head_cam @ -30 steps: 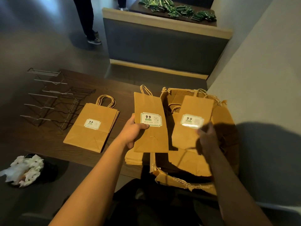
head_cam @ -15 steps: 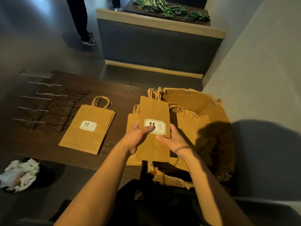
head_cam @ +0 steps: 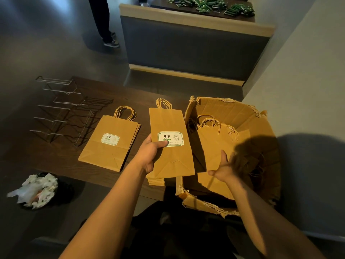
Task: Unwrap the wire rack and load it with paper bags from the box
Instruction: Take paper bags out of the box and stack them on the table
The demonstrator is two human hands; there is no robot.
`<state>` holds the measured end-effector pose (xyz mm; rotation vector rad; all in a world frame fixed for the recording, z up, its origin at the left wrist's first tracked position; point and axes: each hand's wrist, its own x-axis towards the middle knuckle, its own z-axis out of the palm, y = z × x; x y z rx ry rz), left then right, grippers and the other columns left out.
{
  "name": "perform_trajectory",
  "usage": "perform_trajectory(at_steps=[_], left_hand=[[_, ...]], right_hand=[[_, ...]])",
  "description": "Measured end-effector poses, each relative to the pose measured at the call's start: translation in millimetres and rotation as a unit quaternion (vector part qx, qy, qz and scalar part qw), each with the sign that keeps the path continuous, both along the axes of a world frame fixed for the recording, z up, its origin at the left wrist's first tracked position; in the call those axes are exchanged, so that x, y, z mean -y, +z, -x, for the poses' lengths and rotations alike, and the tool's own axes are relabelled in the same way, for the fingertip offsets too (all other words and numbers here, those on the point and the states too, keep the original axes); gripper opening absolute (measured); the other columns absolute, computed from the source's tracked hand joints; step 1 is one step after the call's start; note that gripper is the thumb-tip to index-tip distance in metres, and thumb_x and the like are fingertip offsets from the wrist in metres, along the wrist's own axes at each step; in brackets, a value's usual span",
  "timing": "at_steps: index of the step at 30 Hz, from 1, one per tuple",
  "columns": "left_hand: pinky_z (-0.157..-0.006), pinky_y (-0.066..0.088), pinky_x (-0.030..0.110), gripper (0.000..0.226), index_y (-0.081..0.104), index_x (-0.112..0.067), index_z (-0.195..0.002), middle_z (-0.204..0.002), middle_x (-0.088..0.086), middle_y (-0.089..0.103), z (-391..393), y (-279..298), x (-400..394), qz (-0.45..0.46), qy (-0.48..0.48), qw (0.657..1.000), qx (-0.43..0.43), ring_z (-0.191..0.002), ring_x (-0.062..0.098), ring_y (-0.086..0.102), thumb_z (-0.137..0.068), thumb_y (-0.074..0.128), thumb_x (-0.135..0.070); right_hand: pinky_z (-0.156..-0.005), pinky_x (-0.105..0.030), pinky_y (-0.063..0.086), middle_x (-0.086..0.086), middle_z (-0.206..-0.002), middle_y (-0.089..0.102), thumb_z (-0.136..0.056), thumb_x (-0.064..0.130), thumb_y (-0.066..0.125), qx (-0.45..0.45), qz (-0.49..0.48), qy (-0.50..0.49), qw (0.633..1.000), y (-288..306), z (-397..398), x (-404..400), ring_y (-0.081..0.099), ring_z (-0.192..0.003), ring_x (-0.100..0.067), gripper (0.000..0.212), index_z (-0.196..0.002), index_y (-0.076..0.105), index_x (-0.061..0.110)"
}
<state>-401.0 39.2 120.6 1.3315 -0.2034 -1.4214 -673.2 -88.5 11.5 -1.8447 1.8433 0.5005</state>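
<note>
Gripping a paper bag [head_cam: 170, 144] over the dark table [head_cam: 56, 157], left hand [head_cam: 149, 156]; right hand [head_cam: 226, 169] blurred, grasp unclear.

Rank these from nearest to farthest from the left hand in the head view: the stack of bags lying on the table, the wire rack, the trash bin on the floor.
From the left hand:
1. Stack of bags, flat on the table just to its left.
2. Wire rack, farther left, at the table's far corner.
3. Trash bin, on the floor below the table's near left edge.

The rack and bin are fairly close in range.
</note>
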Motion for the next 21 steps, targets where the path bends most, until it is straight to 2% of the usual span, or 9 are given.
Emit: perform_trajectory(at_steps=[2, 5, 8, 10, 14, 16, 17, 19, 21], left_hand=[[-0.071, 0.06, 0.04, 0.038, 0.06, -0.019, -0.126, -0.111, 0.01, 0.077, 0, -1, -1, -0.004, 0.004, 1.0, -0.002, -0.096, 0.026, 0.075, -0.096, 0.06, 0.004], [-0.071, 0.061, 0.041, 0.039, 0.06, -0.019, -0.127, -0.114, 0.012, 0.076, 1, -1, -1, 0.001, 0.007, 1.0, -0.009, -0.096, 0.027, 0.075, -0.096, 0.059, 0.005], [-0.072, 0.061, 0.04, 0.039, 0.06, -0.018, -0.127, -0.115, 0.012, 0.076, 3, 0, 0, 0.004, 0.008, 1.0, -0.015, -0.097, 0.027, 0.075, -0.096, 0.059, 0.005], [-0.071, 0.061, 0.041, 0.04, 0.06, -0.018, -0.128, -0.115, 0.013, 0.076, 4, 1, 1, 0.004, 0.007, 1.0, -0.018, -0.097, 0.028, 0.075, -0.096, 0.059, 0.005], [-0.069, 0.061, 0.04, 0.039, 0.06, -0.018, -0.128, -0.115, 0.013, 0.076, 6, 3, 1, 0.005, 0.005, 1.0, -0.015, -0.098, 0.029, 0.074, -0.096, 0.059, 0.005], [-0.069, 0.061, 0.04, 0.04, 0.06, -0.018, -0.128, -0.115, 0.013, 0.076, 7, 3, 1, 0.008, 0.003, 1.0, -0.016, -0.098, 0.029, 0.074, -0.095, 0.059, 0.005], [-0.068, 0.061, 0.04, 0.039, 0.06, -0.019, -0.127, -0.114, 0.013, 0.076, 7, 3, 0, 0.008, 0.003, 1.0, -0.016, -0.096, 0.028, 0.075, -0.095, 0.059, 0.004], [-0.07, 0.061, 0.041, 0.039, 0.06, -0.019, -0.127, -0.113, 0.012, 0.076, 5, 2, 0, 0.008, 0.0, 1.0, -0.015, -0.096, 0.028, 0.075, -0.095, 0.06, 0.003], [-0.074, 0.06, 0.043, 0.04, 0.059, -0.018, -0.13, -0.114, 0.012, 0.076, 4, 1, 1, 0.008, -0.003, 1.0, -0.015, -0.099, 0.029, 0.075, -0.095, 0.06, 0.003]], right_hand=[[-0.12, -0.065, 0.015, -0.016, -0.163, -0.031, -0.075, 0.067, 0.075, -0.074, -0.012, 0.052, 0.996, -1, -8, -7, -0.016, -0.151, -0.048, 0.132, -0.154, -0.026, 0.038], [-0.118, -0.066, 0.021, -0.022, -0.16, -0.033, -0.071, 0.08, 0.067, -0.136, -0.023, 0.089, 0.986, -3, -21, -12, -0.006, -0.151, -0.051, 0.138, -0.148, -0.037, 0.034], [-0.116, -0.065, 0.026, -0.024, -0.161, -0.031, -0.07, 0.084, 0.064, -0.164, -0.025, 0.1, 0.981, -4, -30, -15, -0.004, -0.15, -0.055, 0.136, -0.151, -0.033, 0.034], [-0.117, -0.064, 0.025, -0.028, -0.163, -0.021, -0.074, 0.08, 0.062, -0.176, -0.019, 0.114, 0.978, -4, -35, -18, 0.0, -0.148, -0.06, 0.129, -0.156, -0.025, 0.032], [-0.116, -0.067, 0.024, -0.036, -0.161, -0.012, -0.087, 0.059, 0.063, -0.181, -0.026, 0.13, 0.974, -2, -46, -25, 0.005, -0.144, -0.065, 0.112, -0.158, -0.018, 0.029], [-0.113, -0.068, 0.029, -0.035, -0.162, -0.007, -0.093, 0.043, 0.063, -0.164, -0.036, 0.11, 0.98, 2, -49, -24, 0.009, -0.144, -0.064, 0.098, -0.159, -0.008, 0.028], [-0.111, -0.066, 0.034, -0.034, -0.162, 0.001, -0.096, 0.038, 0.058, -0.143, -0.035, 0.098, 0.984, 7, -49, -22, 0.016, -0.143, -0.062, 0.085, -0.159, 0.002, 0.028], [-0.099, -0.049, 0.047, -0.027, -0.152, 0.035, -0.099, 0.03, 0.047, -0.07, -0.022, 0.078, 0.994, 20, -46, -17, 0.042, -0.133, -0.05, 0.055, -0.152, 0.03, 0.025], [-0.081, -0.03, 0.047, -0.016, -0.131, 0.059, -0.1, 0.021, 0.044, 0.06, 0.007, 0.024, 0.998, 31, -36, -9, 0.059, -0.114, -0.035, 0.043, -0.143, 0.048, 0.022]])
